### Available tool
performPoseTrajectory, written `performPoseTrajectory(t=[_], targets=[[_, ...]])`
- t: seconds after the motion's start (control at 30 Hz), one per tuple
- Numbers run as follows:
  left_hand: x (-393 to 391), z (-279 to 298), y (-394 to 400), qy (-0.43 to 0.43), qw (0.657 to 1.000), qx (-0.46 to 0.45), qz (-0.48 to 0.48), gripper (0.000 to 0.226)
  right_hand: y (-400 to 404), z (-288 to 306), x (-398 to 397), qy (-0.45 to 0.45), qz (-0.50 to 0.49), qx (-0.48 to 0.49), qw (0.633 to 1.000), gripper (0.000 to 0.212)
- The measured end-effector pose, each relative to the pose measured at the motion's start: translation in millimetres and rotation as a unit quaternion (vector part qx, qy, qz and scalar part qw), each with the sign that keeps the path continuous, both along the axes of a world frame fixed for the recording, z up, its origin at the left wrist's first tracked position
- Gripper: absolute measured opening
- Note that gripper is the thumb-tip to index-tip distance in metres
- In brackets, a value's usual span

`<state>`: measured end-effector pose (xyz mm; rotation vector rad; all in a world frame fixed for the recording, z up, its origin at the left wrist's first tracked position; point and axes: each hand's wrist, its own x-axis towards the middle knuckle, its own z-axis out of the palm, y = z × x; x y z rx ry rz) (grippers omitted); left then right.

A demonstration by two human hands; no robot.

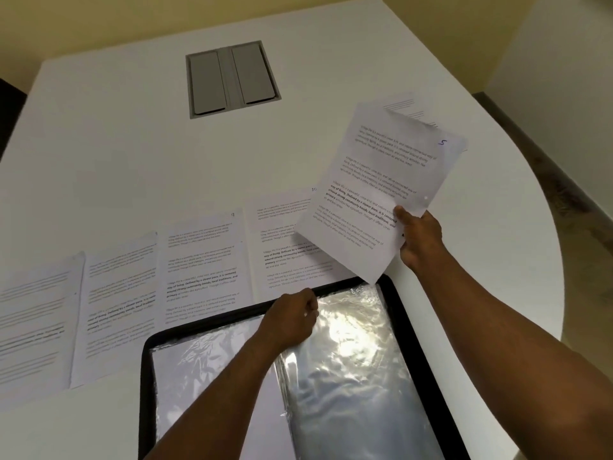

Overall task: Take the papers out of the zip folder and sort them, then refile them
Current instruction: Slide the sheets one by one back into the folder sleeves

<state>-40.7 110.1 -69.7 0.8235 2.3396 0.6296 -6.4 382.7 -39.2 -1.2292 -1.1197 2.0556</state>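
An open black zip folder (418, 327) with shiny clear plastic sleeves lies at the table's near edge. My right hand (419, 239) grips a printed sheet marked 5 (381, 190) by its lower right edge and holds it tilted above the table. My left hand (293, 318) pinches the top of a plastic sleeve (348, 360) near the folder's middle. Several printed sheets lie side by side in a row beyond the folder, among them the sheet marked 9 (202, 260) and the sheet marked 10 (282, 240).
The white table (132, 144) has a grey recessed cable hatch (232, 79) at its far middle. Another printed sheet (411, 109) lies behind the held one. The table's curved edge (560, 260) runs on the right, with floor beyond.
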Motion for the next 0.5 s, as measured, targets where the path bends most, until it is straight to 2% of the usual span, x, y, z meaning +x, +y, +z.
performPoseTrajectory(t=[0.23, 0.37, 0.5], targets=[[10.1, -4.5, 0.3, 0.053, 0.998, 0.033, -0.013, 0.004, -27.6, -2.5, -32.9, 0.08, 0.063, -0.09, 0.991, 0.043], [8.7, -4.1, -1.1, 0.048, 0.997, 0.05, 0.022, 0.005, -49.2, -15.5, -44.5, 0.069, 0.132, -0.102, 0.984, 0.04], [6.9, -4.4, -6.4, 0.046, 0.996, 0.07, 0.041, 0.008, -53.9, -36.5, -43.1, 0.017, 0.173, -0.099, 0.98, 0.035]])
